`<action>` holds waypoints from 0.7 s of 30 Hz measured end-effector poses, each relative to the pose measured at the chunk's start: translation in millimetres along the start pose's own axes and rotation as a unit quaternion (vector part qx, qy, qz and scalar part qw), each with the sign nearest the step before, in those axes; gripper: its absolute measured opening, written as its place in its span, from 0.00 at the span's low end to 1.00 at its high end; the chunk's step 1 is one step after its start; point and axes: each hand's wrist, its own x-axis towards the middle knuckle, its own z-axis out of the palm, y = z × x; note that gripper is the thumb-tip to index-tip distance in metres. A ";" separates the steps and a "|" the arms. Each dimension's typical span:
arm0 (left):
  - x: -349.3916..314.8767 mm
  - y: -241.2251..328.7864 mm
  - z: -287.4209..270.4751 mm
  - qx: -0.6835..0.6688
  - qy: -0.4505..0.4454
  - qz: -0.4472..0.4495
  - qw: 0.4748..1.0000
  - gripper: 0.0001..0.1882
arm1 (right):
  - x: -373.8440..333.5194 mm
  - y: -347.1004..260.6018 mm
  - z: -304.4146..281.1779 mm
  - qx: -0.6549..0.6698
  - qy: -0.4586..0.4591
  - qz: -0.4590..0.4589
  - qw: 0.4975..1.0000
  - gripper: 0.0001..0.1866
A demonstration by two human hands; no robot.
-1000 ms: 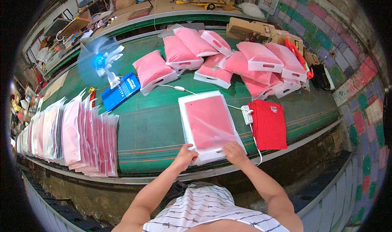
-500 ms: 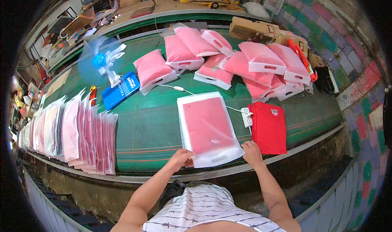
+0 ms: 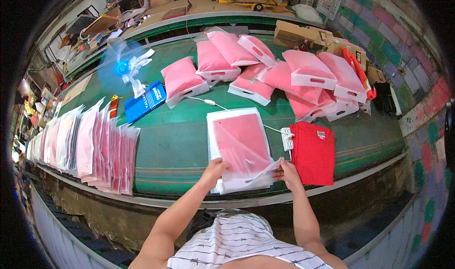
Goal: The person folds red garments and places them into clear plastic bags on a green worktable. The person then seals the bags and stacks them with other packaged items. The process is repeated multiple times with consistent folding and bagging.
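Note:
A frosted plastic bag (image 3: 239,138) with a folded pink-red cloth inside lies in front of me, on top of at least one more frosted sheet or bag. Its near end is lifted and creased. My left hand (image 3: 214,173) pinches the bag's left edge. At the opposite edge, my right hand (image 3: 288,174) is closed on the near right corner, by the handle strip. A folded red cloth (image 3: 313,153) with a small white label lies just right of my right hand.
Upright filled bags (image 3: 87,148) stand in a row at left. Several puffed pink bags (image 3: 234,48) are heaped at the back. A white power strip (image 3: 287,139), blue notebook-like packet (image 3: 145,102), blue fan (image 3: 122,68) and cardboard box (image 3: 298,34) share the green table (image 3: 166,141).
Both hands have moved up and away from me, raising the bag's near end. The handle strip, flat before, is now folded and tilted. My view has shifted slightly.

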 end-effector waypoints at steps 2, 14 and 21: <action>4.3 12.7 11.6 0.004 -0.022 0.104 0.994 0.06 | 4.5 -4.3 -5.0 0.038 -0.019 0.008 0.999 0.31; -136.4 148.9 46.6 0.340 -0.343 0.339 0.807 0.06 | -90.7 -193.6 87.5 -0.450 -0.187 -0.582 0.651 0.42; -155.2 161.0 26.0 0.374 -0.445 0.276 0.766 0.09 | -69.5 -171.0 106.3 -0.514 -0.504 -0.373 0.585 0.16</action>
